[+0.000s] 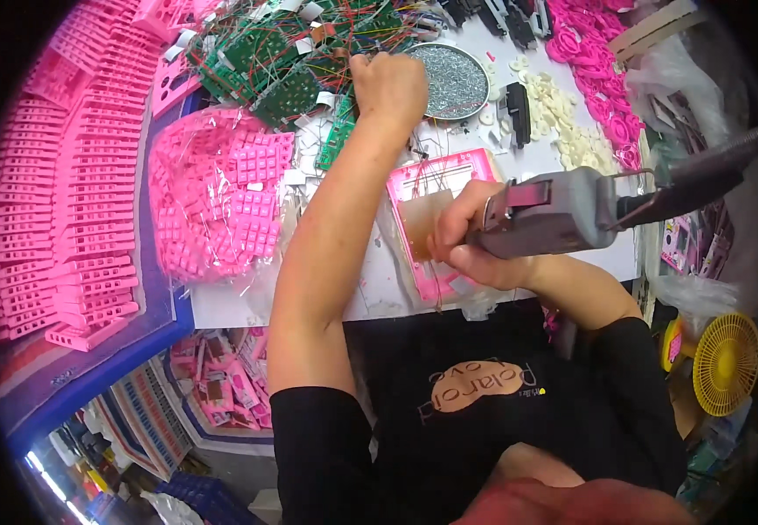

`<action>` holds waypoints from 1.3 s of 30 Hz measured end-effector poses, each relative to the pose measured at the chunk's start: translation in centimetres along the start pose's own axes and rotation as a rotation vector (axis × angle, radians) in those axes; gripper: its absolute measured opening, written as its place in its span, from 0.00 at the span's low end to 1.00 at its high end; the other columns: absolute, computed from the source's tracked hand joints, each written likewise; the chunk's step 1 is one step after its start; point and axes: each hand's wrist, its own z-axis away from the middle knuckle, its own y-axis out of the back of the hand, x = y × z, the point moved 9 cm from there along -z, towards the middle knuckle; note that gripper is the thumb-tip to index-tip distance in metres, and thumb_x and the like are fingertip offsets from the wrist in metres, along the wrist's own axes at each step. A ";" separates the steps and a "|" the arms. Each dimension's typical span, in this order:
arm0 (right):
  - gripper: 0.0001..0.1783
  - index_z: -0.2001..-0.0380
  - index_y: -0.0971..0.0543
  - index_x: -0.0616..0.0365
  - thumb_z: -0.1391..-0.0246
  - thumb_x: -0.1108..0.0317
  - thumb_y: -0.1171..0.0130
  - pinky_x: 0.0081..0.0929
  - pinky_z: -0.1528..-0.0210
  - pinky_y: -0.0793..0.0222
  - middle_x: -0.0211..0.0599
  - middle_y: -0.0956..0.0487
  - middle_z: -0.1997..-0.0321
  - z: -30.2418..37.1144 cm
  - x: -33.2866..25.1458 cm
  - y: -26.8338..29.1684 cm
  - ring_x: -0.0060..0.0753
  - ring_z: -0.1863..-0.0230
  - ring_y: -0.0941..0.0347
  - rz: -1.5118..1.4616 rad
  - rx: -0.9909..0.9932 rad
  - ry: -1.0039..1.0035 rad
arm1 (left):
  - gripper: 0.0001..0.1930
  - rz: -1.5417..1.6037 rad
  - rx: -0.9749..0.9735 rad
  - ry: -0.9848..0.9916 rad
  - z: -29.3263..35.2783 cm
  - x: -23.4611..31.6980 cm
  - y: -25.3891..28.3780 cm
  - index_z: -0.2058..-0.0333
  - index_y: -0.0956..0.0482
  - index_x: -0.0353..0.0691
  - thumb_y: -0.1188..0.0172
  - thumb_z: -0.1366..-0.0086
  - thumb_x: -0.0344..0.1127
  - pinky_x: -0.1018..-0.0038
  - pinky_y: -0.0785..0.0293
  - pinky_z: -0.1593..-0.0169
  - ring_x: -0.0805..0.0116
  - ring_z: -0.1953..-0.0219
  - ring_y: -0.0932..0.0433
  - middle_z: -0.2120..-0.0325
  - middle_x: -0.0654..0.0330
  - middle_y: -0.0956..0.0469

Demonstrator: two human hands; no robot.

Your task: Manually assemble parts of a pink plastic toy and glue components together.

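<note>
My left hand [389, 92] is stretched to the far side of the table, its fingers curled closed between a heap of green circuit boards [265, 66] and a round dish [481, 92] of small silvery metal pieces. Whatever its fingers pinch is hidden. My right hand [479, 245] grips a grey electric screwdriver [554, 214], whose tip I cannot see. Under that hand lies a pink plastic casing [436, 284], with a brown board [425, 223] and thin wires on it. Beside my left forearm is a narrow green circuit board [337, 136].
Pink plastic parts [99, 175] are stacked at the left, next to a clear bag [213, 201] of pink keypads. Cream pieces [562, 114], a black part [516, 114] and pink parts [589, 74] lie at the far right. A yellow fan [726, 363] stands at the right.
</note>
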 end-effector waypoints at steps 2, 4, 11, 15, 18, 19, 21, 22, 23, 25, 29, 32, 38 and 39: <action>0.10 0.63 0.31 0.58 0.41 0.71 0.38 0.35 0.64 0.28 0.38 0.26 0.75 -0.1 0.4 -0.4 0.31 0.72 0.28 0.047 -0.036 -0.027 | 0.11 0.023 -0.011 0.001 -0.1 0.1 -0.4 0.71 0.13 0.48 0.37 0.39 0.46 0.53 0.35 0.52 0.59 0.61 0.18 0.70 0.61 0.15; 0.07 0.69 0.29 0.60 0.44 0.74 0.40 0.35 0.65 0.28 0.40 0.25 0.77 -0.3 0.6 -1.1 0.32 0.73 0.27 0.106 -0.081 -0.080 | 0.11 0.044 0.023 0.019 -0.2 0.0 0.7 0.72 0.13 0.46 0.37 0.38 0.45 0.54 0.35 0.51 0.58 0.62 0.18 0.70 0.60 0.15; 0.07 0.69 0.28 0.61 0.45 0.73 0.38 0.32 0.67 0.27 0.39 0.23 0.75 -1.1 0.2 -1.2 0.33 0.75 0.26 0.197 -0.072 -0.116 | 0.15 0.414 0.163 0.113 6.4 -0.8 9.7 0.78 0.23 0.42 0.38 0.37 0.44 0.56 0.39 0.56 0.57 0.66 0.20 0.75 0.59 0.18; 0.20 0.60 0.32 0.55 0.41 0.55 0.35 0.32 0.70 0.31 0.30 0.29 0.80 -1.3 -0.7 1.7 0.27 0.80 0.33 -0.167 0.157 0.034 | 0.06 0.497 0.148 -0.016 14.7 1.2 12.0 0.71 0.22 0.46 0.34 0.42 0.37 0.60 0.43 0.54 0.63 0.65 0.23 0.73 0.63 0.21; 0.19 0.58 0.33 0.53 0.39 0.54 0.37 0.28 0.74 0.36 0.25 0.35 0.85 -2.7 -3.6 0.3 0.22 0.83 0.39 -0.274 0.064 0.139 | 0.05 0.642 0.015 0.071 19.5 2.6 11.8 0.70 0.20 0.46 0.32 0.43 0.33 0.60 0.42 0.50 0.65 0.65 0.23 0.71 0.65 0.20; 0.18 0.58 0.33 0.52 0.38 0.54 0.38 0.28 0.74 0.36 0.25 0.35 0.85 -3.1 -4.3 -0.4 0.22 0.84 0.39 -0.289 0.044 0.173 | 0.04 0.697 -0.023 0.107 19.9 2.9 11.7 0.70 0.20 0.46 0.32 0.43 0.33 0.60 0.42 0.49 0.66 0.65 0.22 0.71 0.66 0.19; 0.18 0.58 0.32 0.52 0.38 0.55 0.38 0.28 0.75 0.37 0.25 0.34 0.84 -3.2 -4.5 -0.8 0.22 0.83 0.39 -0.266 0.037 0.191 | 0.04 0.745 -0.018 0.140 20.2 3.2 12.0 0.70 0.19 0.46 0.32 0.44 0.32 0.61 0.42 0.50 0.67 0.65 0.22 0.71 0.67 0.18; 0.18 0.59 0.32 0.52 0.38 0.55 0.38 0.28 0.75 0.38 0.26 0.33 0.84 -3.1 -4.5 -1.0 0.22 0.83 0.39 -0.255 0.036 0.198 | 0.04 0.771 -0.018 0.159 20.2 3.2 11.8 0.69 0.19 0.46 0.32 0.44 0.31 0.61 0.42 0.50 0.67 0.66 0.22 0.71 0.67 0.18; 0.17 0.59 0.32 0.53 0.39 0.56 0.37 0.28 0.76 0.39 0.27 0.32 0.83 -3.0 -4.2 -1.1 0.22 0.83 0.38 -0.293 0.031 0.171 | 0.05 0.789 0.007 0.156 20.2 3.2 11.8 0.69 0.18 0.45 0.32 0.44 0.31 0.62 0.42 0.51 0.67 0.68 0.22 0.73 0.67 0.19; 0.17 0.59 0.33 0.53 0.39 0.57 0.37 0.28 0.76 0.39 0.27 0.32 0.83 -2.5 -3.8 -0.9 0.22 0.83 0.38 -0.259 0.048 0.164 | 0.05 0.782 -0.003 0.181 20.2 3.1 11.8 0.70 0.19 0.45 0.31 0.45 0.32 0.62 0.43 0.51 0.67 0.68 0.23 0.74 0.67 0.19; 0.16 0.59 0.33 0.54 0.39 0.59 0.38 0.27 0.76 0.39 0.27 0.32 0.83 -2.5 -3.6 -1.0 0.21 0.83 0.38 -0.232 0.048 0.168 | 0.06 0.695 0.075 0.154 20.3 3.1 12.5 0.69 0.19 0.46 0.31 0.45 0.31 0.61 0.43 0.51 0.68 0.68 0.24 0.75 0.68 0.21; 0.16 0.59 0.33 0.54 0.39 0.60 0.38 0.28 0.76 0.39 0.28 0.32 0.82 -2.8 -3.5 -1.1 0.21 0.83 0.38 -0.220 0.046 0.177 | 0.08 0.624 0.099 0.184 20.6 3.3 12.5 0.68 0.19 0.48 0.29 0.45 0.38 0.59 0.43 0.51 0.67 0.64 0.24 0.71 0.68 0.22; 0.15 0.60 0.33 0.57 0.40 0.64 0.37 0.27 0.75 0.38 0.30 0.33 0.81 -4.0 -0.1 0.4 0.21 0.82 0.39 -0.139 0.126 0.057 | 0.23 0.521 -0.190 -0.022 22.8 6.3 12.3 0.65 0.20 0.46 0.30 0.49 0.59 0.54 0.45 0.49 0.60 0.55 0.28 0.57 0.61 0.25; 0.15 0.60 0.33 0.57 0.40 0.65 0.37 0.26 0.75 0.38 0.30 0.33 0.81 -4.4 0.3 0.4 0.21 0.81 0.39 -0.125 0.130 0.048 | 0.24 0.521 -0.198 -0.048 22.9 6.5 12.0 0.66 0.20 0.47 0.30 0.49 0.60 0.53 0.44 0.49 0.59 0.54 0.28 0.56 0.61 0.25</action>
